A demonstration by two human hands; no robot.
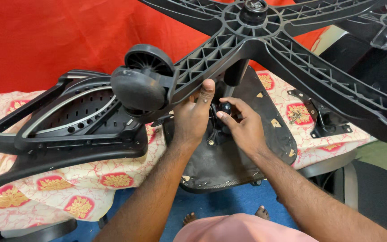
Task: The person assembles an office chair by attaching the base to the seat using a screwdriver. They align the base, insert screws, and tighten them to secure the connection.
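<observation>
**Both hands under the upturned chair base**

I see my left hand [192,117] wrapped around one spoke of the black five-star chair base [265,42], thumb up against the ribbed underside, its grip pressed tight on that spoke near the caster wheel [140,83]. My right hand [242,125] sits just beside it, fingertips pinching a small black knob [225,107] on the mechanism below the gas-lift column [236,71].

The base stands over the inverted seat pan [247,157], whose dark fabric underside faces up, stapled round the edge. The seat lies partly on a bed covered with a cream sheet [45,188] printed with red and gold motifs, and partly overhangs the blue floor.

To the left, the black mesh backrest frame [63,121] lies flat on the sheet, touching the caster. To the right, a black metal bracket [321,118] rests on the sheet, near the seat. A red cloth [45,36] hangs behind everything.
</observation>
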